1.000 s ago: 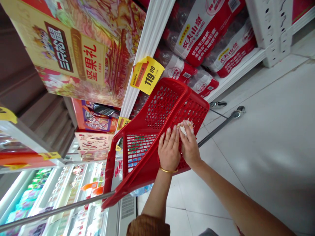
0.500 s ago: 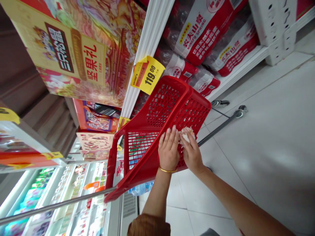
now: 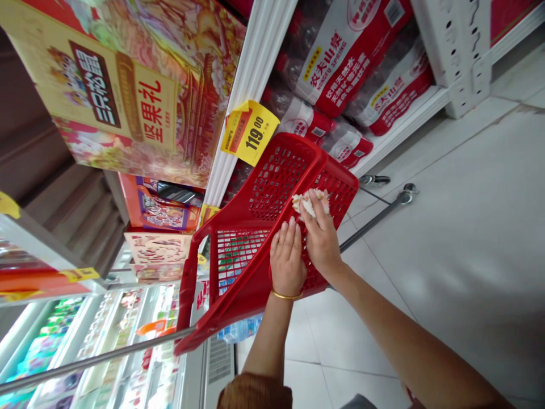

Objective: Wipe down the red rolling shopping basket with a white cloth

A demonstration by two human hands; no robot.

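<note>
A red plastic shopping cart [image 3: 313, 165] with mesh sides stands tilted in the view. My right hand [image 3: 322, 241] presses a crumpled whitish cloth [image 3: 301, 200] with coloured patches against the cart's outer side, just past its rim. The fingers lie over the cloth and partly hide it. Beside it, my left hand [image 3: 288, 261], with a gold bracelet [image 3: 286, 296] at the wrist, rests on the cart's rim. Its fingers are stretched out flat, with nothing held.
Shelves hold a nut gift box [image 3: 149, 91] and red-labelled bottle packs [image 3: 336, 74]. A yellow price tag [image 3: 250, 133] hangs near the cart's edge. A metal leg with a caster [image 3: 406, 194] extends over the tiled floor [image 3: 451, 250]. Lit, stocked shelves [image 3: 106, 346] stand at lower left.
My right hand has slid up along the cart's side with the cloth, past the fingertips of my left hand. My left hand stays on the rim. The whole view has shifted slightly.
</note>
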